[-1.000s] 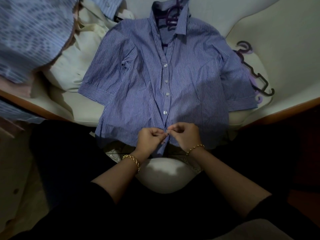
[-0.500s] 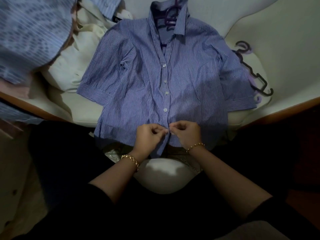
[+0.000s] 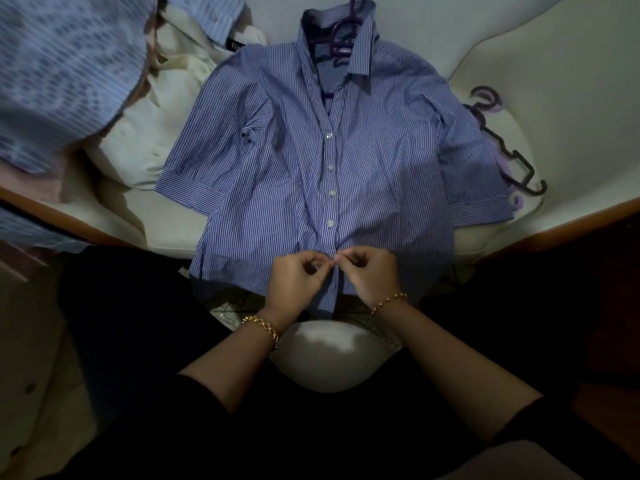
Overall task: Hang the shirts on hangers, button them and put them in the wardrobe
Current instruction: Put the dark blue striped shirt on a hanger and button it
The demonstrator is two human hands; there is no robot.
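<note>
A blue striped shirt (image 3: 277, 161) lies face up on a cream armchair seat (image 3: 114, 216), with a purple hanger (image 3: 341, 46) inside its collar. Several white buttons down its front are fastened. My left hand (image 3: 294, 282) and my right hand (image 3: 370, 275) meet at the lower placket near the hem. Each pinches one edge of the shirt front there. The button between the fingertips is hidden.
A cream shirt (image 3: 152, 133) and another blue striped garment (image 3: 59, 71) are piled at the left of the chair. A spare dark purple hanger (image 3: 509, 150) lies on the right of the seat. My dark-clothed legs flank a pale rounded footstool (image 3: 329, 358).
Both hands have stayed pinched together at the lower placket, shifting slightly up the shirt front. The shirt has not moved otherwise.
</note>
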